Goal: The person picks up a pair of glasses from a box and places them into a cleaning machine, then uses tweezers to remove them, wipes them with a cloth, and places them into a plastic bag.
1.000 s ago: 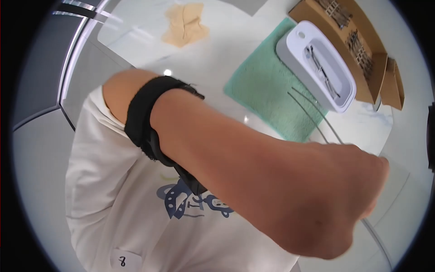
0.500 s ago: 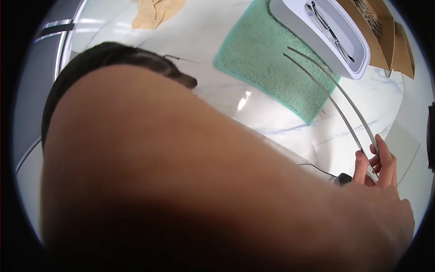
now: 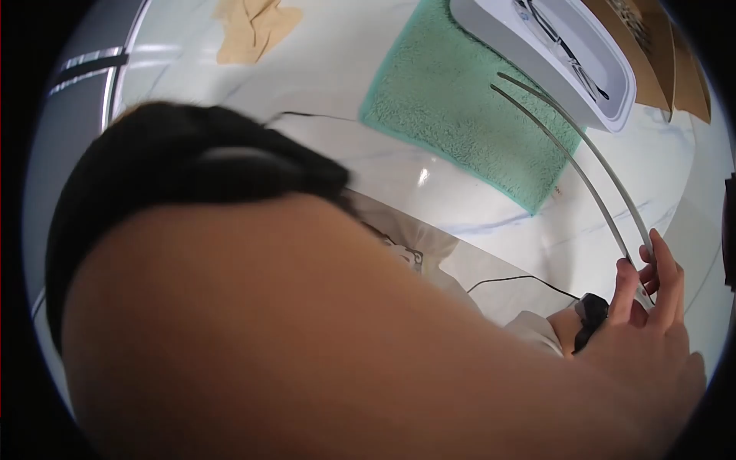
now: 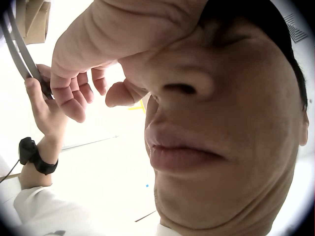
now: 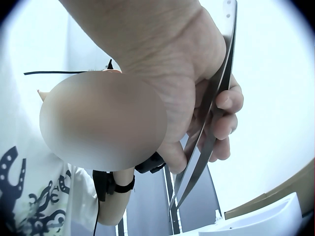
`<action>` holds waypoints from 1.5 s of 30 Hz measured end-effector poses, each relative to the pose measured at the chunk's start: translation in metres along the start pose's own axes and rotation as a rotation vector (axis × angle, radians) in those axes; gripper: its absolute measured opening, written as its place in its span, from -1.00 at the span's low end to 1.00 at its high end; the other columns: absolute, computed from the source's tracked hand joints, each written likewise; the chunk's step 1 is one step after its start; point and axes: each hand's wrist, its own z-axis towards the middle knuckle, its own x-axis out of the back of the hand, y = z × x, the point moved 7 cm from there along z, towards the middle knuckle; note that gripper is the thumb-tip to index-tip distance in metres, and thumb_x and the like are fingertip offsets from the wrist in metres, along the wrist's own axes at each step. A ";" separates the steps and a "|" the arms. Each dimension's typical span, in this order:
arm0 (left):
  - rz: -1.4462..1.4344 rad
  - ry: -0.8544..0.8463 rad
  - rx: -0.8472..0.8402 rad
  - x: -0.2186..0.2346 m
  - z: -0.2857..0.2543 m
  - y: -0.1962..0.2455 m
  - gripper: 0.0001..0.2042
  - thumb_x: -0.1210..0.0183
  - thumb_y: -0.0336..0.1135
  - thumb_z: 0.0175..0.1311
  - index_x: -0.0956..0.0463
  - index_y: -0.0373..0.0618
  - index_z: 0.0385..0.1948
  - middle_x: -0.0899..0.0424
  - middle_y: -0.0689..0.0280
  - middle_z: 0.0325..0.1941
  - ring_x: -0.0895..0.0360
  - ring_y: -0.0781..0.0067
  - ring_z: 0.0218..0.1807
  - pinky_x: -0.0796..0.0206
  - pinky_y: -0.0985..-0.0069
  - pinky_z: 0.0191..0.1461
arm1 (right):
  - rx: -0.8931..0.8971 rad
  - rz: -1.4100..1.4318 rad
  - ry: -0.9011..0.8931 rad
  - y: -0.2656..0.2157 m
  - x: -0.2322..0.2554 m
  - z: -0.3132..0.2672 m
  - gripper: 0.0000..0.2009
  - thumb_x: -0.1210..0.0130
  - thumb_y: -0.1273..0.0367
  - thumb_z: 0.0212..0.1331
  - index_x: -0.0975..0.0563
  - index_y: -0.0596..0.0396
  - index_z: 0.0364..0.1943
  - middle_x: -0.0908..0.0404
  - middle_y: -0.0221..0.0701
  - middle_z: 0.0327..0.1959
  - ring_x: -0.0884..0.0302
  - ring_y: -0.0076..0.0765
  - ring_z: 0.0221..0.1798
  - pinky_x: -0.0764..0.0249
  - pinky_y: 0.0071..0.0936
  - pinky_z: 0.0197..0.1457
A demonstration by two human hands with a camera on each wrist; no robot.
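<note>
Long curved metal tweezers [image 5: 204,150] are gripped in my right hand [image 3: 652,326], its fingers curled round them. In the head view their tips overlap the green towel [image 3: 429,100], close beside a lavender tub [image 3: 491,34]. A slim black-and-clear item that looks like eyeglasses [image 3: 563,47] lies in that tub. My left hand [image 4: 113,42] is raised against the face, its loosely bent fingers holding nothing. In the head view the left arm with its black strap [image 3: 192,165] looms large and blurred across the lower left.
A crumpled tan cloth [image 3: 257,31] lies on the white marbled table [image 3: 330,84]. Behind the tub stands a cardboard box [image 3: 686,80]. A thin black cable [image 3: 506,280] runs to the right wrist device [image 3: 590,313]. The table's front edge slopes toward the right.
My left hand has moved up toward the face and looms larger in the head view, uncovering the right hand and tweezers. The table scene has shifted upward in view.
</note>
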 end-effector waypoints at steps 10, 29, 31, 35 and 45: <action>-0.034 0.005 0.113 0.005 -0.011 0.005 -0.78 -0.16 -0.46 0.01 -0.42 -0.22 -0.28 -0.51 0.34 -0.32 -0.47 0.48 -0.26 -0.36 0.48 -0.16 | -0.060 0.080 -0.032 -0.067 -0.010 0.023 -0.63 -0.29 0.30 0.23 -0.60 0.19 0.07 -0.66 -0.21 -0.21 -0.46 -0.44 -0.34 -0.36 -0.53 -0.35; -0.071 0.001 0.168 -0.022 -0.008 -0.034 -0.75 -0.15 -0.48 0.00 -0.41 -0.22 -0.23 -0.50 0.33 -0.30 -0.46 0.47 -0.25 -0.35 0.48 -0.14 | -0.135 0.084 -0.005 0.041 -0.013 -0.026 -0.61 -0.13 0.39 0.40 -0.48 0.13 0.28 -0.61 -0.28 0.02 -0.41 -0.54 -0.13 -0.46 -0.55 0.00; -0.066 0.020 0.184 -0.019 -0.013 -0.032 -0.75 -0.15 -0.48 0.00 -0.41 -0.22 -0.23 -0.50 0.33 -0.30 -0.46 0.47 -0.25 -0.35 0.48 -0.14 | -0.049 0.095 0.019 0.045 -0.015 -0.024 -0.61 -0.15 0.39 0.39 -0.49 0.14 0.27 -0.61 -0.29 -0.02 -0.39 -0.54 -0.15 -0.45 -0.56 -0.01; -0.072 -0.060 0.187 -0.027 -0.001 -0.031 -0.74 -0.14 -0.49 0.00 -0.41 -0.22 -0.22 -0.50 0.33 -0.29 -0.45 0.47 -0.25 -0.35 0.48 -0.13 | -0.090 0.202 0.044 0.060 -0.018 -0.024 -0.62 -0.15 0.46 0.34 -0.52 0.16 0.24 -0.62 -0.30 -0.09 -0.36 -0.56 -0.20 -0.45 -0.55 -0.07; -0.028 -0.069 0.236 -0.021 -0.004 -0.019 -0.73 -0.14 -0.50 0.00 -0.40 -0.22 -0.20 -0.49 0.32 -0.28 -0.45 0.46 -0.24 -0.35 0.48 -0.12 | -0.095 0.231 0.088 0.029 -0.007 -0.013 -0.64 -0.16 0.53 0.29 -0.57 0.17 0.18 -0.65 -0.26 -0.10 -0.41 -0.55 -0.25 -0.46 -0.58 -0.21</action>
